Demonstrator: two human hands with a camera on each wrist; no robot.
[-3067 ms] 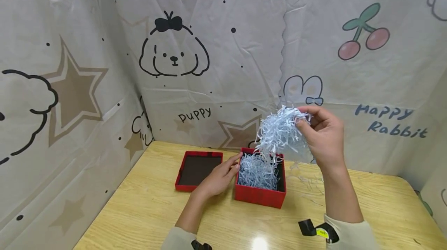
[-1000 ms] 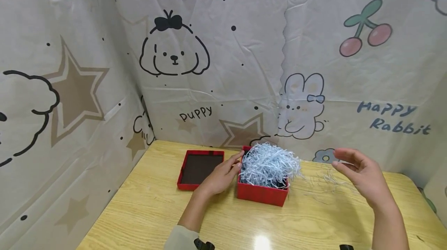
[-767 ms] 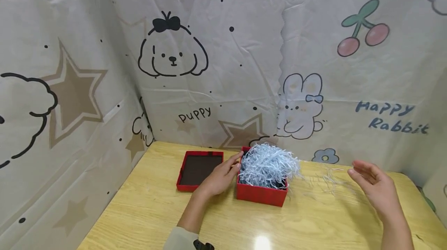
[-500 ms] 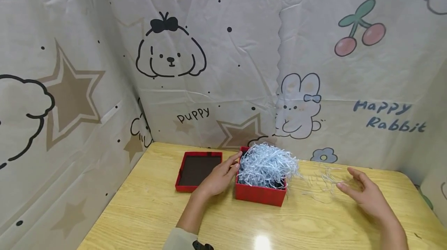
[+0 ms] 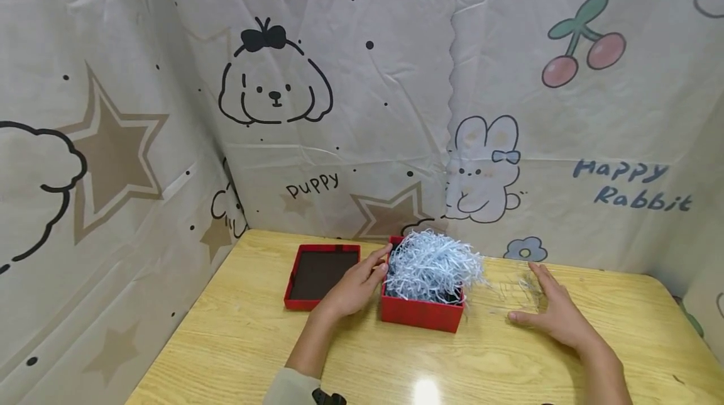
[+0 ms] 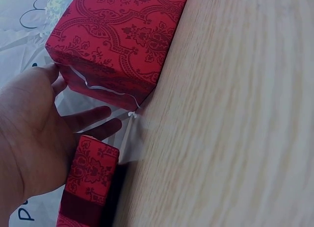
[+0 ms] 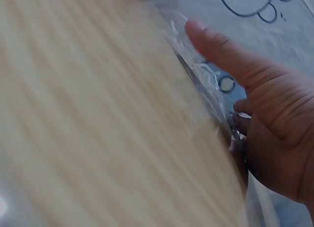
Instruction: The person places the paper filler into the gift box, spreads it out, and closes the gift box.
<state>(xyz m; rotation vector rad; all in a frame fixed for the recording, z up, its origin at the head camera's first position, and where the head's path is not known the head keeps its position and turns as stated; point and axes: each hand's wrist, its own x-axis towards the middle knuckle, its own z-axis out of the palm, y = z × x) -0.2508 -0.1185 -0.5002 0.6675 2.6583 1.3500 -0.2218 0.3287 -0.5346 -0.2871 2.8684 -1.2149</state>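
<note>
Pale blue shredded paper [image 5: 432,266] heaps above the rim of a red box [image 5: 421,316]. My left hand [image 5: 352,292] touches the box's left side with its fingers and thumb fairly straight. In the left wrist view, the patterned box [image 6: 117,38] has a thin white shred hanging on its side. My right hand [image 5: 560,317] is spread low over the table at the right, thumb apart from the fingers, beside loose thin paper shreds [image 5: 511,292]. It is also visible in the right wrist view, where the shreds [image 7: 208,72] look blurred along the table edge.
A red box lid [image 5: 322,276] with a dark inside lies left of the box, partly behind my left hand. The wooden table [image 5: 362,367] ends against a printed cloth backdrop [image 5: 351,109] at the back and left.
Three seconds ago my right hand held a clump of shredded paper above the box; the clump now lies in it. Since then that hand moved right, down, then left toward the loose shreds.
</note>
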